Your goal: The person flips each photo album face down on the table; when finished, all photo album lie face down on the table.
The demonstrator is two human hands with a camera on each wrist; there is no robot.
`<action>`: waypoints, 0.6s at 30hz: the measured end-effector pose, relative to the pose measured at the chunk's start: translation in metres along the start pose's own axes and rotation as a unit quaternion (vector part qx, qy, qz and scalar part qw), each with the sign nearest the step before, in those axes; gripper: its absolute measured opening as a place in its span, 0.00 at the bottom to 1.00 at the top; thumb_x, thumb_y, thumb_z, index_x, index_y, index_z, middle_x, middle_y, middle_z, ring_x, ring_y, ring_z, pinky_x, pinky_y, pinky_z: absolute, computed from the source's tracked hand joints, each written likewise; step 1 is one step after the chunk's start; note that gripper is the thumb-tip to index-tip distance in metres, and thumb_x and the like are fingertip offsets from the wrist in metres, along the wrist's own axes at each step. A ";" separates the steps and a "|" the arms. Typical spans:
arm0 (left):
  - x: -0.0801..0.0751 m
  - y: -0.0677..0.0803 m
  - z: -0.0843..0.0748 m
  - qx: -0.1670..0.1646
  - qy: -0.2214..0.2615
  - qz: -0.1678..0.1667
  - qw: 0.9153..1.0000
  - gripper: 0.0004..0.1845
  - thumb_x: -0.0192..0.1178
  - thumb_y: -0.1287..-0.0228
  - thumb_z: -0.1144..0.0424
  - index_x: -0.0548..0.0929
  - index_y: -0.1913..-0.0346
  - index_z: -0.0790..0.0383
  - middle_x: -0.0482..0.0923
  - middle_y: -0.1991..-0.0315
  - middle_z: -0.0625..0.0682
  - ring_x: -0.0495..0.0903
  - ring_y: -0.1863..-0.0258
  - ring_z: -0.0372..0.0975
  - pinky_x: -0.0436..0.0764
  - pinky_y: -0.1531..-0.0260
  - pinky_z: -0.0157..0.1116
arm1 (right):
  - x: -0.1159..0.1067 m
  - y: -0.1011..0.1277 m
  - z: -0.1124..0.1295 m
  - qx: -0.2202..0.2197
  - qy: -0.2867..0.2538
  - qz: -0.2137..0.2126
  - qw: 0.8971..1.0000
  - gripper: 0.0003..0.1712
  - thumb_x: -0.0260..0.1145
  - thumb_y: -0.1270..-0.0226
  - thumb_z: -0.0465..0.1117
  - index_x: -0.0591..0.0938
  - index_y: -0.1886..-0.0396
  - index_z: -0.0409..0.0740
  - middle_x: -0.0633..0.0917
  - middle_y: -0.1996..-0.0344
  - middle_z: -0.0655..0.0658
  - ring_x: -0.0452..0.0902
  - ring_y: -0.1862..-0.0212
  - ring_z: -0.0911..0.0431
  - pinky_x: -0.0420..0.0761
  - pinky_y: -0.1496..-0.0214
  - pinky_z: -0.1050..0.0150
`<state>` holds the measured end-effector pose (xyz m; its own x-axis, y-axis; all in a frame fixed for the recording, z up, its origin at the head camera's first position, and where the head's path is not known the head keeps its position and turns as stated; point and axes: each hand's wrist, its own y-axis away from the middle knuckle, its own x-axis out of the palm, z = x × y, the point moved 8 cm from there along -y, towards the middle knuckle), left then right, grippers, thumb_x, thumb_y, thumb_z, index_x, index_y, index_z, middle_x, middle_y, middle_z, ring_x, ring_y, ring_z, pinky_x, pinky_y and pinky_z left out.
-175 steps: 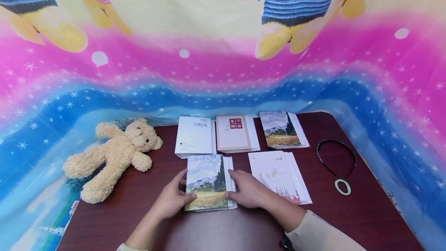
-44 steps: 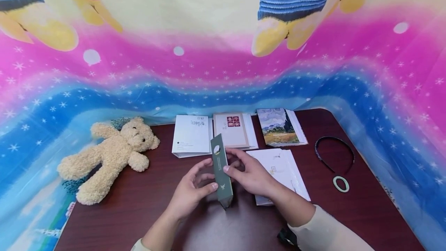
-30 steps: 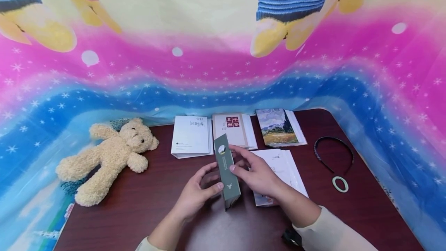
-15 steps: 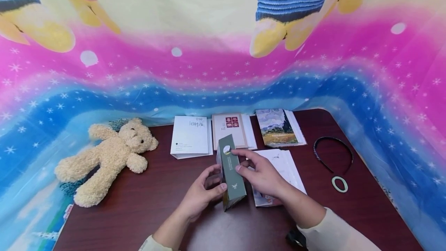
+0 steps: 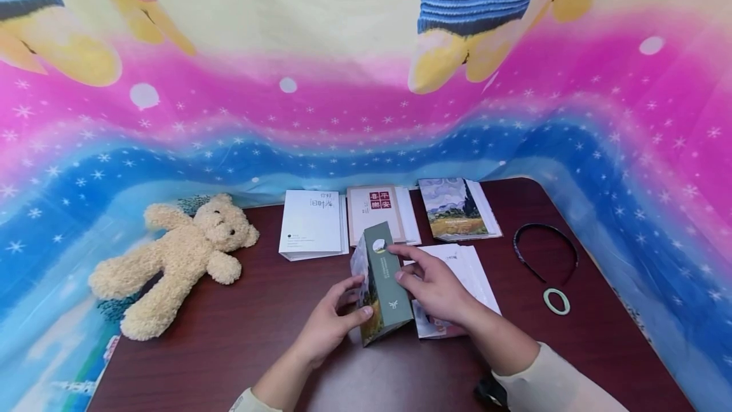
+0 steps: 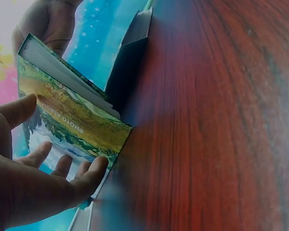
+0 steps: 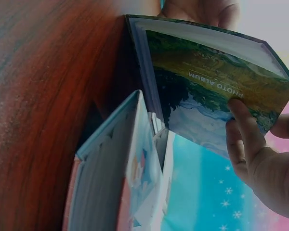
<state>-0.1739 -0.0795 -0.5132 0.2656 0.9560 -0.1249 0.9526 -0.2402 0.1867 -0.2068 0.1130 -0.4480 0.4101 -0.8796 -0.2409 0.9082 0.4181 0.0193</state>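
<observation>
In the head view a photo album [image 5: 391, 278] stands on edge on the table, its dark green spine facing up and its painted landscape cover turned to the left. My left hand [image 5: 334, 323] lies along that cover, with thumb and fingertips touching it and fingers spread. My right hand [image 5: 440, 288] pinches the album near the spine, thumb at the spine edge and fingers on the far cover. The left wrist view shows the landscape cover [image 6: 72, 115] and the white page edges. From the right wrist, the other cover [image 7: 207, 77] reads "PHOTO ALBUM".
A white album [image 5: 480, 278] lies partly under my right forearm. Behind are a white album [image 5: 311, 224], a beige album [image 5: 366, 208] and another landscape album [image 5: 452, 212]. A teddy bear [image 5: 183, 259] lies left; a headband [image 5: 546, 227] and pale green ring [image 5: 556, 301] lie right.
Several seconds ago the album lay flat, cover up; now it is on edge. Over the last second and a half it has shifted right and turned, showing more of its left cover, both hands following.
</observation>
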 end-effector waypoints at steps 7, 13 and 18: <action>-0.005 0.001 0.000 0.017 -0.021 -0.013 1.000 0.33 0.73 0.37 0.58 0.77 0.29 0.55 0.73 0.31 0.57 0.73 0.34 0.54 0.72 0.35 0.56 | 0.000 0.000 -0.010 0.019 -0.031 0.010 0.999 0.29 0.57 0.19 0.35 0.67 0.22 0.42 0.86 0.47 0.33 0.86 0.49 0.48 0.88 0.56 0.58; -0.010 0.003 0.001 0.018 -0.030 -0.019 0.999 0.32 0.73 0.38 0.59 0.79 0.30 0.57 0.74 0.32 0.56 0.74 0.36 0.53 0.69 0.33 0.59 | 0.002 -0.001 -0.018 0.031 -0.055 0.013 0.998 0.30 0.56 0.19 0.34 0.65 0.21 0.39 0.82 0.42 0.29 0.85 0.46 0.46 0.88 0.55 0.56; -0.016 0.005 0.003 0.019 -0.041 -0.028 0.999 0.31 0.73 0.38 0.59 0.79 0.31 0.58 0.74 0.32 0.55 0.74 0.35 0.53 0.69 0.33 0.59 | 0.003 -0.002 -0.024 0.035 -0.061 0.011 0.997 0.30 0.55 0.20 0.32 0.65 0.22 0.37 0.76 0.37 0.28 0.85 0.46 0.47 0.88 0.54 0.55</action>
<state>-0.1732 -0.0965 -0.5133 0.2219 0.9512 -0.2145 0.9707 -0.1947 0.1410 -0.2096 0.1147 -0.4722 0.4330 -0.8934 -0.1198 0.9008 0.4242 0.0925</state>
